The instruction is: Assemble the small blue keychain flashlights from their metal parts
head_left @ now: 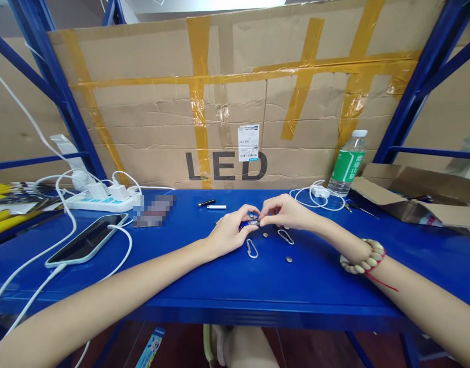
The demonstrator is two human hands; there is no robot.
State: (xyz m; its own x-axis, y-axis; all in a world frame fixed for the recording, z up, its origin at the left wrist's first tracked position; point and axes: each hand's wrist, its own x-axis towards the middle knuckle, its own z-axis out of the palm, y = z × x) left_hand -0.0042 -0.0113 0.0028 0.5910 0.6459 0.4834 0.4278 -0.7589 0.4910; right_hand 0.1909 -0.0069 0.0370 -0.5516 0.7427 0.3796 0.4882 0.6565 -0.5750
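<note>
My left hand (228, 234) pinches a small blue metal tube (244, 224) with a printed label, like a mini torch or laser pointer. From the other side, the thumb and fingertips of my right hand (284, 212) are closed on the tube's silvery end. Just below my hands lies a silver carabiner clip (252, 249), and another carabiner clip (286, 236) lies under my right wrist. Small round discs, which look like button cells, are scattered close by: one disc (289, 259) at the front and a smaller disc (265, 235) between the clips.
Behind my hands lie a black tube (207, 203) and a silver tube (216, 207). A phone (90, 237) with white cables and a power strip (104, 203) occupy the left. At the right stand a water bottle (348, 166) and an open cardboard box (403, 191). Taped cardboard (158, 122) walls the back.
</note>
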